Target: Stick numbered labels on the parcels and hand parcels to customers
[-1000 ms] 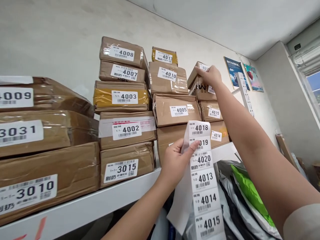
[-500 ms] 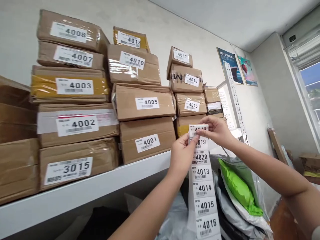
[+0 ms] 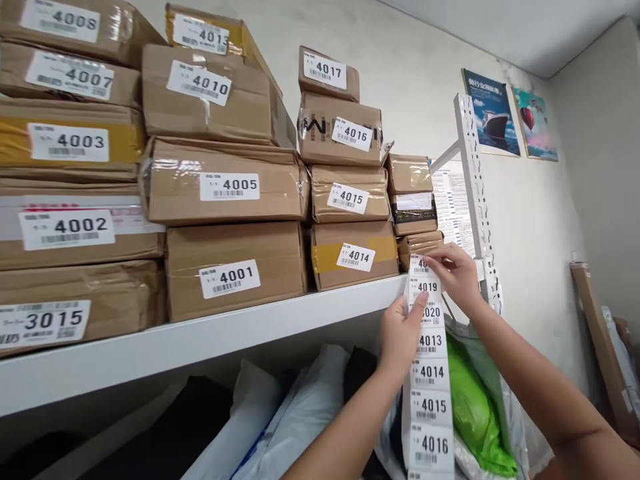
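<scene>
A long strip of white number labels (image 3: 431,375) hangs down in front of the shelf, printed 4019, 4013, 4014 and on. My left hand (image 3: 404,333) grips its side, thumb across the 4020 label. At the top end, my right hand (image 3: 456,270) pinches the uppermost label, and its fingers hide most of that number. Behind the hands, three small brown parcels (image 3: 419,245) are stacked with no number label showing. To their left is a carton labelled 4014 (image 3: 325,257), below the 4015 carton (image 3: 327,193).
Several taped cartons, such as the 4005 carton (image 3: 280,193), are piled on a white shelf (image 3: 250,323). Below lie pale plastic mailer bags (image 3: 305,393) and a bright green bag (image 3: 473,407). A perforated white upright (image 3: 475,173) stands at the shelf's right end.
The view has shifted right and closer to the small parcels. My left hand has slid down the strip from the top label to 4020. My right hand still pinches the top.
</scene>
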